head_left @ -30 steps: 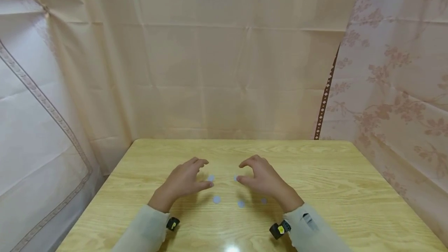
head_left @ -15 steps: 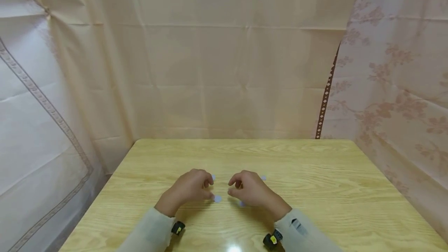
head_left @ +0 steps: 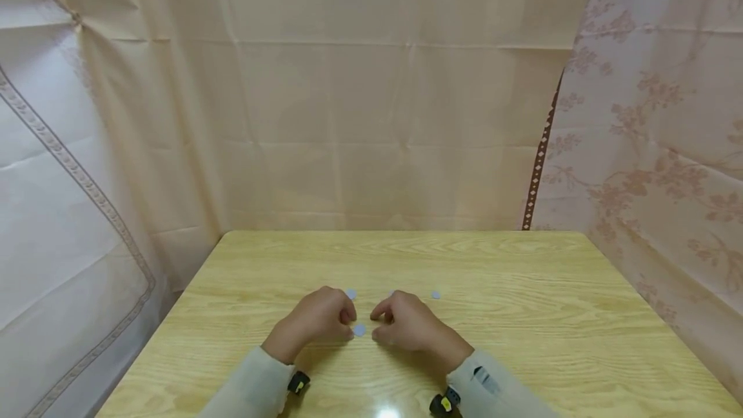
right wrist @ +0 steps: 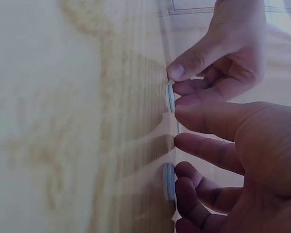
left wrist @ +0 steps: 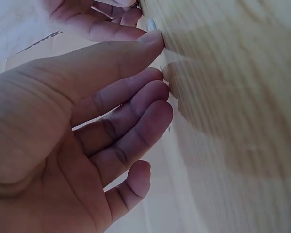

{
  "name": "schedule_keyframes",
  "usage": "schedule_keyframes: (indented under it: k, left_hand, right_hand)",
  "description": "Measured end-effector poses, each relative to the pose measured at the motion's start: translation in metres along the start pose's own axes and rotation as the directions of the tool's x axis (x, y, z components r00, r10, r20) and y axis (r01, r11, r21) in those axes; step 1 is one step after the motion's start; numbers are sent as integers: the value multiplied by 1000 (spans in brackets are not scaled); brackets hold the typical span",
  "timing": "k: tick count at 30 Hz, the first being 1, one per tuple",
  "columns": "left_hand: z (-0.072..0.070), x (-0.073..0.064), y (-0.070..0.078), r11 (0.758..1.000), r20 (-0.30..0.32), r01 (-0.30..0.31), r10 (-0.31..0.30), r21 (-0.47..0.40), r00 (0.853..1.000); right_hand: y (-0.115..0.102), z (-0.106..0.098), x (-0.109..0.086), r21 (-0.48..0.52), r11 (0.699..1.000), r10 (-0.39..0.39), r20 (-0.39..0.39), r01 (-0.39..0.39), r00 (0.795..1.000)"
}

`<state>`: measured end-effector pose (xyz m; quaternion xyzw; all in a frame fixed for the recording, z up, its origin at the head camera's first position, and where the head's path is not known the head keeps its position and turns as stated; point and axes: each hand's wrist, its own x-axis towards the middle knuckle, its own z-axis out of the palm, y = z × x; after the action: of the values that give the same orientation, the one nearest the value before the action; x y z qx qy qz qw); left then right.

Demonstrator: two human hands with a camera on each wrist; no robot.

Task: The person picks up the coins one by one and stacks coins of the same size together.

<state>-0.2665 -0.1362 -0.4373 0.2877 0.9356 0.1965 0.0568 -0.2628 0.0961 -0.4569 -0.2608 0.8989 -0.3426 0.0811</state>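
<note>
My left hand (head_left: 316, 318) and right hand (head_left: 409, 321) face each other low over the table, fingers loosely bent. Between them lies a small, round, pale blue disc (head_left: 360, 329), just beyond my left thumb tip. In the right wrist view this disc (right wrist: 170, 97) stands out between both thumbs, and neither hand clearly grips it. Another disc (right wrist: 169, 182) is by the bent fingers of my right hand; whether they touch it cannot be told. The left wrist view shows a disc (left wrist: 152, 24) beside my left thumb, with nothing in that palm.
Behind the hands lie a disc (head_left: 351, 293) at the left, a partly covered disc (head_left: 391, 293) and a disc (head_left: 436, 295) at the right. The wooden table (head_left: 522, 276) ends at a beige curtain (head_left: 371, 115). Flowered cloth (head_left: 656, 147) hangs on the right.
Both hands have come down, nearer to me and closer together, and their fingers have bent more. My right hand now covers two front discs and has uncovered the back right one.
</note>
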Motion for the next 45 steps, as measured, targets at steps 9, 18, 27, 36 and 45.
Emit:
schedule_keyframes:
  k: [9, 18, 27, 36, 45]
  left_hand:
    - [6, 0, 0, 1000, -8, -5, 5, -1, 1000]
    - [7, 0, 0, 1000, -5, 0, 0, -14, 1000]
    - [9, 1, 6, 1000, 0, -19, 19, -21, 1000]
    - [12, 3, 12, 1000, -10, -23, 23, 4, 1000]
    - [12, 4, 13, 998, -2, -24, 24, -51, 1000]
  right_hand:
    - [-6, 6, -3, -67, 998, 15, -21, -16, 1000]
    - [-9, 6, -2, -88, 996, -4, -26, 2, 1000]
    - [-11, 5, -2, -94, 995, 12, -30, -15, 999]
    - [-11, 4, -1, -102, 995, -1, -35, -2, 999]
    - [-8, 6, 2, -109, 994, -11, -47, 5, 999]
